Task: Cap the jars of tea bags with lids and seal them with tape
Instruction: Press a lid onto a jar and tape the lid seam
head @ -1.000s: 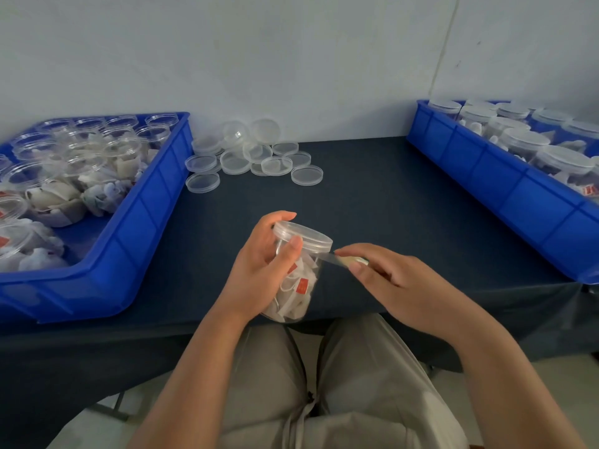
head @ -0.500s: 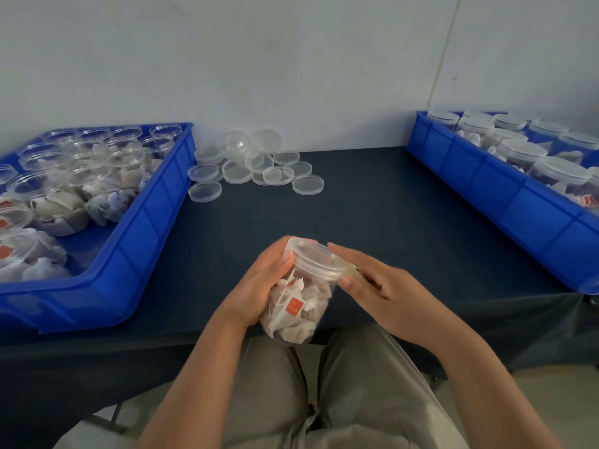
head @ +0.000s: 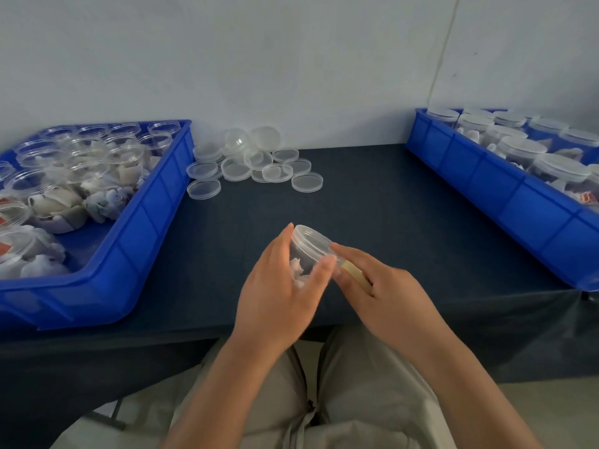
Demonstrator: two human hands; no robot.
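My left hand (head: 275,293) is curled around the capped jar (head: 299,256) of tea bags and holds it tilted over the near edge of the dark table (head: 389,205). My right hand (head: 392,293) pinches a yellowish tape strip (head: 356,274), and its fingertips (head: 338,250) touch the jar beside the lid (head: 311,239). Open jars fill the left blue bin (head: 146,228), capped ones the right blue bin (head: 486,186), and loose lids (head: 252,163) lie between them.
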